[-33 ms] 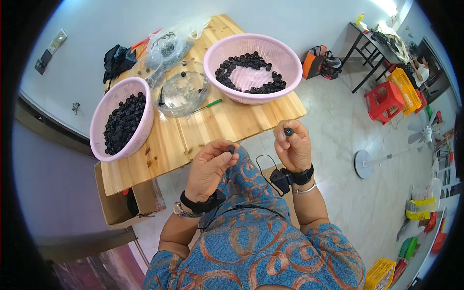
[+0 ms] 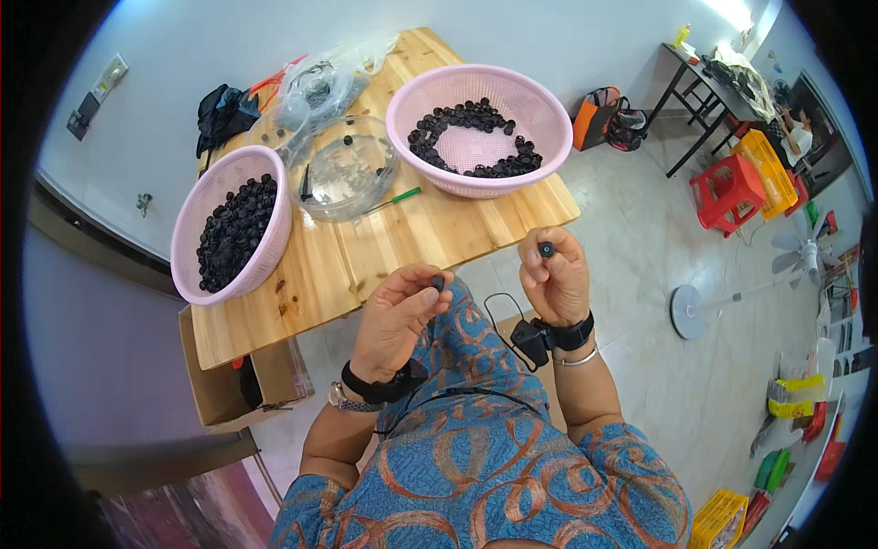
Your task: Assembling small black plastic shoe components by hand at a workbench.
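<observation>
My left hand [image 2: 399, 316] pinches a small black cylindrical piece [image 2: 438, 283] between thumb and fingertips, just off the table's near edge. Held in my right hand [image 2: 560, 273] is a small round black part [image 2: 546, 249], its end with a pale centre facing up. The two parts are apart from each other. A pink basket [image 2: 409, 145] at the far right of the table holds a ring of similar black parts [image 2: 501, 168] around its bare bottom. Another pink basket [image 2: 187, 215] at the left is filled with a heap of black pieces [image 2: 240, 233].
Between the baskets stands a clear round tub [image 2: 347, 197] with a few black bits, beside a green-handled tool [image 2: 402, 195]. Clear plastic bags [image 2: 320, 82] lie behind it on the wooden table [image 2: 430, 233]. A cardboard box [image 2: 219, 393] sits below. Red stools [image 2: 727, 192] and a fan [image 2: 688, 311] stand rightward.
</observation>
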Available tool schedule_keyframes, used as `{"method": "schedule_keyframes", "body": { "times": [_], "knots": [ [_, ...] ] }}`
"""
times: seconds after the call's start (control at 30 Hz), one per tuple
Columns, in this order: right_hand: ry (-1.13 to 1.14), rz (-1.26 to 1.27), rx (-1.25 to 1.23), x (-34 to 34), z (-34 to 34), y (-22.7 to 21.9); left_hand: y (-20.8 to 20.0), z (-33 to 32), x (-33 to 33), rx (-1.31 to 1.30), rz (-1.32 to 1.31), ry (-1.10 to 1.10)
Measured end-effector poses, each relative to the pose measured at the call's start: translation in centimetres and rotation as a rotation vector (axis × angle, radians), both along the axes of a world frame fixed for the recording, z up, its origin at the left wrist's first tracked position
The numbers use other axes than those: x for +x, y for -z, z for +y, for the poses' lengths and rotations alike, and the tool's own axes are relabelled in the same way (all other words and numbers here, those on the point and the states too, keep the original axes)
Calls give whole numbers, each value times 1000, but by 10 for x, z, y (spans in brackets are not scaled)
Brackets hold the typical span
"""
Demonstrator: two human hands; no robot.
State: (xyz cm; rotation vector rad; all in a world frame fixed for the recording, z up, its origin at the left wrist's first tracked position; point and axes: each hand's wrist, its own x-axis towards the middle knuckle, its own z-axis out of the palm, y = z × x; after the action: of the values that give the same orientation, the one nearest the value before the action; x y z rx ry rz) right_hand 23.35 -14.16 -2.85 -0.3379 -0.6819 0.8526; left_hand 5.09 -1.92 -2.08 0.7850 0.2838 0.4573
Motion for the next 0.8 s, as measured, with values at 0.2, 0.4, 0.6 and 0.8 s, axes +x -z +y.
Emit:
{"method": "schedule_keyframes", "body": {
  "times": [0.2, 0.4, 0.6, 0.8],
  "knots": [
    [9, 6, 6, -4, 2, -1, -2, -3, -6, -17, -16, -28],
    [209, -291, -218, -19, 0, -21, -9, -2, 0, -130, -99, -47],
    [366, -710, -440, -45, 8, -32, -12, 0, -5, -125, -135, -97],
    [510, -958, -449, -55, 18, -42, -9, -3, -6, 5, -101, -157]
  ]
}}
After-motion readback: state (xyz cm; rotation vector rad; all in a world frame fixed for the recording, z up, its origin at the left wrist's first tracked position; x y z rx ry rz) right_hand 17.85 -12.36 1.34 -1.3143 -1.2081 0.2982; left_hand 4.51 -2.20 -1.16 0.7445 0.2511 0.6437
